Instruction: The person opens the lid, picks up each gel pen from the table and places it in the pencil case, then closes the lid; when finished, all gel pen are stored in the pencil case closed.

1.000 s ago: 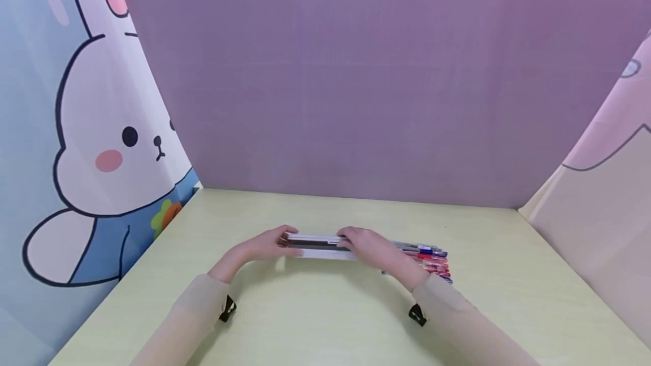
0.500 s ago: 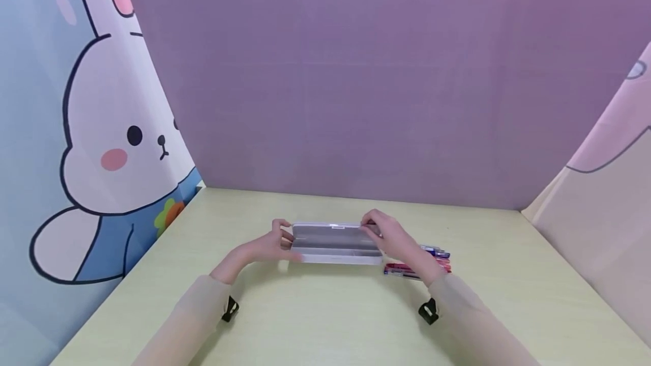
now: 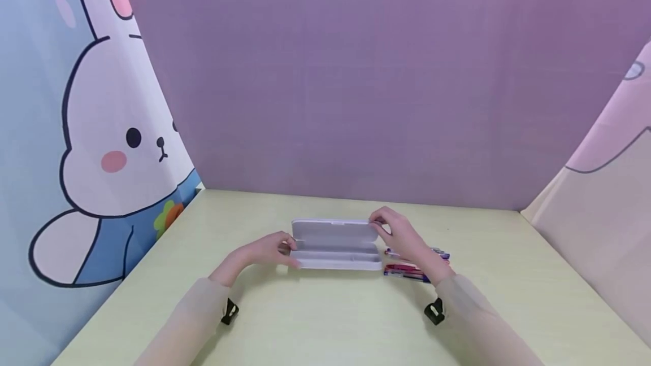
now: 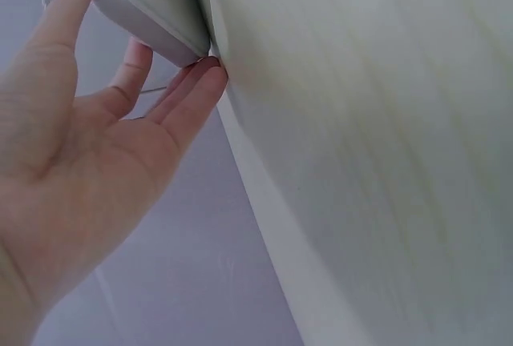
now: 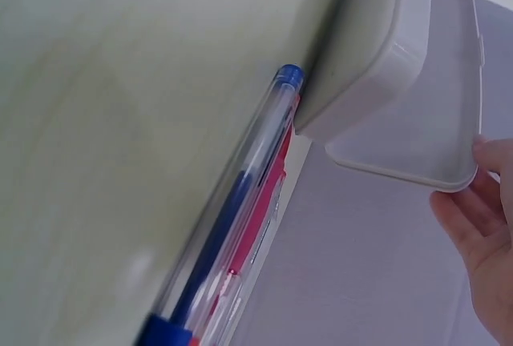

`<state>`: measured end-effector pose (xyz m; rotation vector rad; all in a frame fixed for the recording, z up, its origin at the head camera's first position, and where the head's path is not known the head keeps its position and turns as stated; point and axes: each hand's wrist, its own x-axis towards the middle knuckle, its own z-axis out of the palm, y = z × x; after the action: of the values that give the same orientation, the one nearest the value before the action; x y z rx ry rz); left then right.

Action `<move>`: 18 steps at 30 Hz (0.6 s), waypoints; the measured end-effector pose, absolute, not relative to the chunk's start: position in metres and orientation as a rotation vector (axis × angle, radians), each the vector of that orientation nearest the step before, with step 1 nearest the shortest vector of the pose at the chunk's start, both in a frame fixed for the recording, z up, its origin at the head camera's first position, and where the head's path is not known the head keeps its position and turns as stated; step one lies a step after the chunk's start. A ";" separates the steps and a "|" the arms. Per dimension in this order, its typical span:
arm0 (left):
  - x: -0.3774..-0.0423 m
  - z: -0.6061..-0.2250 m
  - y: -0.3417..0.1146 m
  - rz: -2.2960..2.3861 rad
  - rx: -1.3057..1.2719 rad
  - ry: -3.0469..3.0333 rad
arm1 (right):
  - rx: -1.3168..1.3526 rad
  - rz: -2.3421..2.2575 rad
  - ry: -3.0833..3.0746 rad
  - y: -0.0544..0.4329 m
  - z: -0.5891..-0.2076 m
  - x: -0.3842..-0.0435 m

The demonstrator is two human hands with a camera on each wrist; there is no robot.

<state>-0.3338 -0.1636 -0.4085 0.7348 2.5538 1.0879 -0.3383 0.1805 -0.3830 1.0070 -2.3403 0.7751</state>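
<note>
Holding the lid (image 3: 330,232) open
Your right hand (image 3: 399,234) pinches its corner; left hand (image 3: 268,248) grips the case (image 3: 338,265) opposite, likely bracing.

You have two hands in view: one left hand (image 3: 267,248) and one right hand (image 3: 402,236). Between them, count one case (image 3: 338,265) with one lid (image 3: 333,232). At right, count at least three pens (image 3: 405,269); the group is partly hidden, so you cannot confirm the total. Count one table (image 3: 305,321), two sleeves (image 3: 185,315) and two black wrist fittings (image 3: 227,316).
</note>
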 end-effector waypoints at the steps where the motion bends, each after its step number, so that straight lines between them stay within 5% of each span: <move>1: -0.333 -0.408 -0.164 1.087 0.740 2.551 | 1.003 0.779 -2.339 0.181 -0.383 -0.339; 18: -0.333 -0.411 -0.163 0.939 0.894 2.627 | 0.943 0.749 -2.468 0.184 -0.382 -0.348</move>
<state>-0.3330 -0.1630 -0.4108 0.8942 2.6269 0.9394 -0.3475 0.1835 -0.3821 0.9432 -2.4681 0.7485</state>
